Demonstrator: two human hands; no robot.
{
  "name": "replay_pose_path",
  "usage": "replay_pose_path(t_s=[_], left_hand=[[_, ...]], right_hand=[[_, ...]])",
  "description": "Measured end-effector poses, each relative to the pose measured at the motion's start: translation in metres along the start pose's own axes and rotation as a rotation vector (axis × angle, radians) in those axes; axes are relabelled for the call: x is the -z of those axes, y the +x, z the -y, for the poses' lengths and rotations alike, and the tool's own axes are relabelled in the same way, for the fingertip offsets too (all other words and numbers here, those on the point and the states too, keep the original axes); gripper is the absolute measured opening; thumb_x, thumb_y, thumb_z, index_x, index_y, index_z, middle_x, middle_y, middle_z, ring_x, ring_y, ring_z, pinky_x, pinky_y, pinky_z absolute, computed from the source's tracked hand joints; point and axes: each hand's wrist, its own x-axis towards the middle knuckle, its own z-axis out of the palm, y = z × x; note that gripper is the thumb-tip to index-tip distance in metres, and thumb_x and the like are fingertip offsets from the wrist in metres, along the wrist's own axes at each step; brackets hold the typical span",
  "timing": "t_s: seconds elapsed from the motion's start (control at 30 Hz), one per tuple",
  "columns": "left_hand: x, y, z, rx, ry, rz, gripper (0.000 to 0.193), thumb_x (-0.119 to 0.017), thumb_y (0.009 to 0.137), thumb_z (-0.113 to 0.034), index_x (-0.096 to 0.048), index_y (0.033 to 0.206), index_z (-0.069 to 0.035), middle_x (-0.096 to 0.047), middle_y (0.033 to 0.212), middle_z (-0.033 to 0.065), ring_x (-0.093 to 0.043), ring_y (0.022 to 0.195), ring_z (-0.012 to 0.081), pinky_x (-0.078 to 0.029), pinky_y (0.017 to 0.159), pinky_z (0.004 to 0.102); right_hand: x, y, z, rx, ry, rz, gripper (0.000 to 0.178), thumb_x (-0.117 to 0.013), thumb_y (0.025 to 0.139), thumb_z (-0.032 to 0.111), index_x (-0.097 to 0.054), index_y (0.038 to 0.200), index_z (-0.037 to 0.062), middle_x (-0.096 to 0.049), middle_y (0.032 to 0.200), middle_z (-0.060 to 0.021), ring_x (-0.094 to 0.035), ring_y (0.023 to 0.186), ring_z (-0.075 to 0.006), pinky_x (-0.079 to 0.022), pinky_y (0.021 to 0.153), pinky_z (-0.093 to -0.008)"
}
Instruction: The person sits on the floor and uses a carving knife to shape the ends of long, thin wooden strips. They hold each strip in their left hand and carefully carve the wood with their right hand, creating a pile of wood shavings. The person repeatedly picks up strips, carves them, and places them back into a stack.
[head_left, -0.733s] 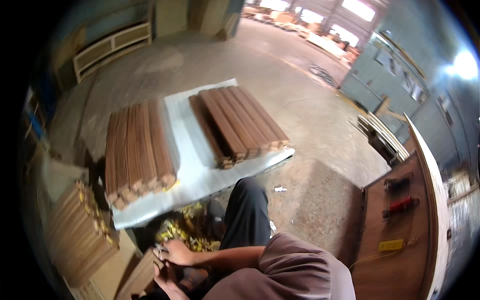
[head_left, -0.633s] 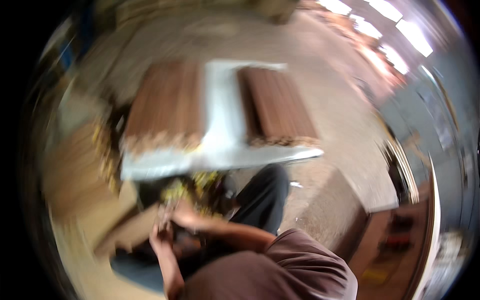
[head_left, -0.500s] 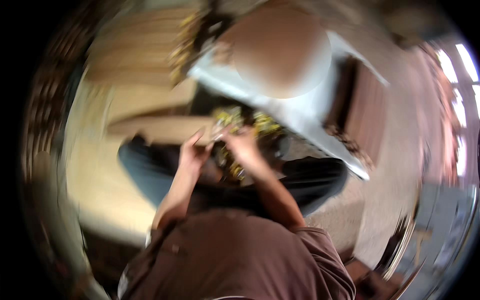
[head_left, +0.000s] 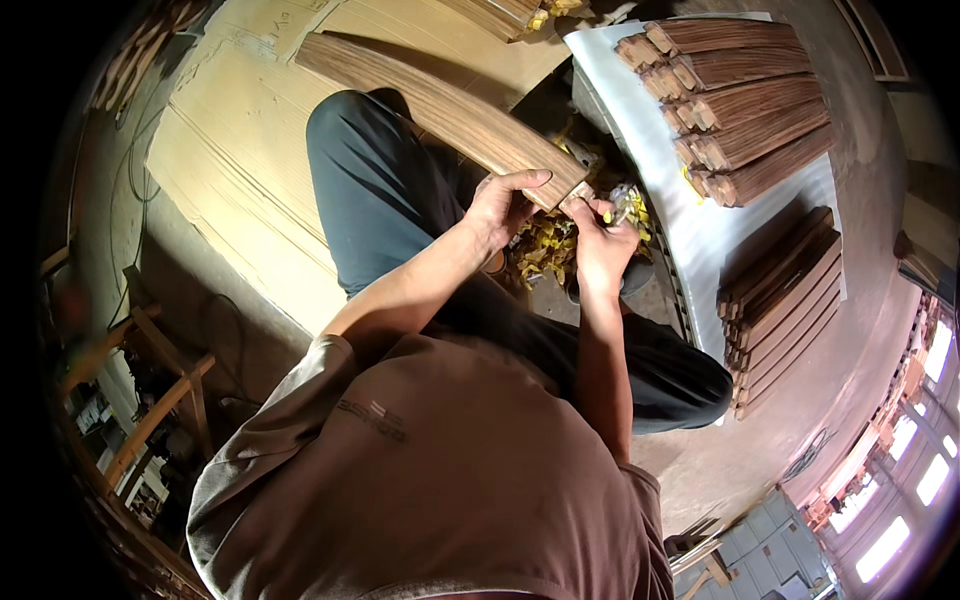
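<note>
A long brown wooden board (head_left: 440, 108) slants from the upper left down to my hands, with a short narrower tenon (head_left: 578, 196) at its near end. My left hand (head_left: 497, 207) grips the board just short of that end, thumb on top and fingers underneath. At the tenon, my right hand (head_left: 606, 245) is closed in a pinch, a small yellow strip (head_left: 607, 215) showing at its fingertips. Part of what it grips is hidden by the fingers. Crumpled yellow scraps (head_left: 545, 250) lie heaped below the board's end, between my bent legs.
To the right, a white sheet (head_left: 655, 205) bears stacked wooden pieces (head_left: 755, 110) with tenoned ends and a lower row of slats (head_left: 785, 305). Flattened cardboard (head_left: 225, 190) covers the floor at left. More boards (head_left: 495, 12) lie at the far edge. A wooden frame (head_left: 160, 400) stands lower left.
The view has swung and sharpened. The board now slants instead of lying across, with my left hand around its end. A person's blurred shape beyond the sheet is gone from view; stacked pieces show there.
</note>
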Motion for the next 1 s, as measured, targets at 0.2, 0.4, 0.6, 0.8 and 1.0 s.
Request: replay_pose_path(t_s=[0.2,0.4,0.6,0.8,1.0], left_hand=[[-0.021,-0.021,-0.035,-0.137,-0.105,-0.117,0.052,-0.074,0.081,-0.019,-0.055,0.124,0.003,-0.068,0.113,0.0108,-0.063,0.112,0.0243,-0.048,0.103,0.0392],[-0.024,-0.029,-0.042,-0.292,-0.243,-0.016,0.046,-0.067,0.083,-0.012,-0.052,0.123,0.007,-0.063,0.116,0.0150,-0.060,0.114,0.0284,-0.045,0.109,0.0448],[-0.028,-0.035,-0.043,-0.373,-0.183,-0.158,0.038,-0.062,0.083,0.000,-0.050,0.120,0.006,-0.061,0.111,0.0155,-0.065,0.103,0.0284,-0.057,0.092,0.0447],[-0.023,-0.034,-0.043,-0.416,-0.189,-0.157,0.038,-0.066,0.078,0.001,-0.051,0.113,0.006,-0.064,0.100,0.0162,-0.067,0.091,0.0277,-0.061,0.082,0.0436],[-0.012,-0.028,-0.041,-0.153,-0.310,-0.111,0.032,-0.060,0.078,-0.005,-0.054,0.108,0.007,-0.063,0.096,0.0194,-0.066,0.085,0.0324,-0.060,0.082,0.0491]], right_hand=[[0.037,-0.012,0.051,0.190,0.185,-0.082,0.041,-0.042,0.108,0.029,-0.066,0.097,-0.0029,-0.070,0.087,-0.0127,-0.064,0.073,-0.0158,-0.048,0.065,-0.0281],[0.024,-0.039,0.089,0.473,0.040,0.076,0.036,-0.054,0.105,0.030,-0.060,0.109,-0.0050,-0.071,0.095,-0.0181,-0.063,0.062,-0.0136,-0.045,0.048,-0.0210],[0.001,-0.023,0.066,0.599,0.014,0.221,0.017,-0.062,0.099,0.009,-0.056,0.107,-0.0043,-0.070,0.107,-0.0224,-0.068,0.068,-0.0191,-0.057,0.057,-0.0275],[0.000,-0.021,0.062,0.538,-0.032,0.293,0.014,-0.059,0.100,0.006,-0.060,0.105,-0.0063,-0.071,0.106,-0.0200,-0.068,0.068,-0.0167,-0.057,0.060,-0.0272],[0.002,-0.018,0.067,0.529,-0.119,0.395,0.014,-0.056,0.101,0.007,-0.062,0.102,-0.0058,-0.074,0.102,-0.0173,-0.068,0.068,-0.0151,-0.057,0.060,-0.0260]])
